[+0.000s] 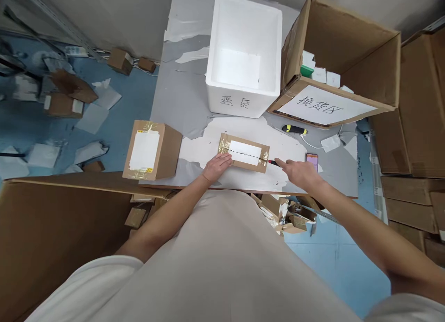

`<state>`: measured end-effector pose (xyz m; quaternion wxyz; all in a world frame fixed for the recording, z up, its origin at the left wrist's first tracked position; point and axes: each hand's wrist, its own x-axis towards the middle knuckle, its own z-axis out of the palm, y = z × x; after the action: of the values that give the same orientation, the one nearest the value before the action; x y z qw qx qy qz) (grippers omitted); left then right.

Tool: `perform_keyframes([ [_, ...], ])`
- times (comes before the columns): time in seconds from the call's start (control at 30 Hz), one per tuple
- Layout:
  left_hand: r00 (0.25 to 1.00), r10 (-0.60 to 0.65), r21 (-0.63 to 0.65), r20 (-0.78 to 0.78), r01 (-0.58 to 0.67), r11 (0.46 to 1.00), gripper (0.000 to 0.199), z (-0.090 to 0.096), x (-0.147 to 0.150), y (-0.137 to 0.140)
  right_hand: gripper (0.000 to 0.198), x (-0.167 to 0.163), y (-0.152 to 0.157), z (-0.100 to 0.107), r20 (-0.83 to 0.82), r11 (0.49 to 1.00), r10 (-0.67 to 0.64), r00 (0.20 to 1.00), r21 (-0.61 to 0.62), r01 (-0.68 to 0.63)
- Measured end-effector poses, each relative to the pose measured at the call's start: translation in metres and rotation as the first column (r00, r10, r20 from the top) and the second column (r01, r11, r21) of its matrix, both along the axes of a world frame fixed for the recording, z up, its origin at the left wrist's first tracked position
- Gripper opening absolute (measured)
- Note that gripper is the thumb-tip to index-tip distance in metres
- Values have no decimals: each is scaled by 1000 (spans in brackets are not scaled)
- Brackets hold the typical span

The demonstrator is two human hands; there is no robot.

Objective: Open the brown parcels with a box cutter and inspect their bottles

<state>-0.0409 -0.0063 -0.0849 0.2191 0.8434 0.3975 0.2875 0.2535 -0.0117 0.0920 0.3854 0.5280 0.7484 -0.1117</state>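
A small cardboard box [247, 165] with a white label and shiny tape at both ends lies flat on the table before me. A thin dark slit runs lengthwise through its label and tape. My left hand [218, 167] rests on the box's near left corner, fingers stretched out and lying flat. In my right hand [301, 174] is a slim red-and-black box cutter [273, 163], its front end pointing left at the box's right end. The blade is too small to make out, and the fingers hide most of the handle.
A white foam box [243, 92] and a large carton [288, 71] with small boxes stand behind. A taped carton [167, 150] sits left. To the right lie a black-and-yellow tool [295, 129] and a phone [312, 160]. Discarded cardboard [278, 210] lies below the table's front edge.
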Motion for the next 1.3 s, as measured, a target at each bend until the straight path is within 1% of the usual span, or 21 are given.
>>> perform_keyframes([
  [0.13,1000,-5,46,-27,6,999,27,3,1,3,65,33,-22,9,34,997,-62,998,40,61],
  [0.2,999,-2,63,-52,6,998,26,7,0,3,62,46,-34,8,-29,989,-126,992,69,128],
  [0.23,998,-6,69,-70,11,998,26,11,0,2,58,51,-41,5,-89,976,-186,978,96,194],
  [0.27,996,-11,69,-91,17,997,26,15,-1,2,54,56,-47,1,-173,950,-264,949,124,287],
  [0.3,992,-19,62,-121,27,998,25,20,0,2,53,59,-54,-6,-280,906,-352,893,137,400],
  [0.33,987,-25,49,-158,33,998,25,26,0,2,55,60,-60,-14,-401,845,-440,804,119,522],
  [0.37,979,-27,29,-201,34,999,25,32,2,3,57,60,-66,-23,-518,772,-512,685,71,631],
  [0.4,969,-25,10,-244,29,1000,30,39,4,5,60,57,-71,-33,-617,702,-560,553,2,713],
  [0.43,959,-21,-5,-283,21,1000,39,45,7,8,63,53,-74,-42,-694,643,-582,423,-75,762],
  [0.47,948,-19,-14,-317,15,1000,52,51,11,12,64,48,-77,-52,-751,600,-585,306,-147,786],
  [0.5,938,-18,-21,-346,12,1000,68,56,15,17,65,41,-79,-60,-788,570,-579,209,-208,795],
  [0.57,917,-32,-37,-398,18,999,96,63,24,27,66,29,-81,-72,-821,534,-569,53,-319,783],
  [0.63,893,-63,-66,-445,37,997,111,66,31,37,68,20,-82,-78,-815,505,-577,-61,-414,757],
  [0.67,883,-77,-83,-463,43,996,115,66,33,40,69,17,-83,-80,-808,492,-582,-97,-444,749],
  [0.73,874,-92,-106,-478,47,993,116,64,35,44,70,15,-85,-81,-795,464,-591,-136,-473,749],
  [0.83,882,-84,-107,-463,39,993,113,62,36,47,68,15,-87,-81,-767,424,-619,-171,-509,749],
  [0.9,889,-80,-102,-451,38,994,111,60,36,48,66,18,-87,-81,-751,419,-636,-179,-530,737],
  [0.97,892,-77,-98,-446,37,995,111,58,36,49,64,23,-86,-81,-749,443,-646,-151,-528,725],
  [1.07,894,-71,-92,-443,33,995,111,56,38,52,62,32,-83,-77,-740,489,-668,-78,-515,704],
  [1.2,896,-65,-89,-439,29,996,109,53,38,54,61,42,-83,-69,-704,519,-711,-9,-533,668],
  [1.3,896,-60,-80,-439,27,996,109,52,37,53,60,46,-83,-64,-705,550,-708,50,-506,665],
])
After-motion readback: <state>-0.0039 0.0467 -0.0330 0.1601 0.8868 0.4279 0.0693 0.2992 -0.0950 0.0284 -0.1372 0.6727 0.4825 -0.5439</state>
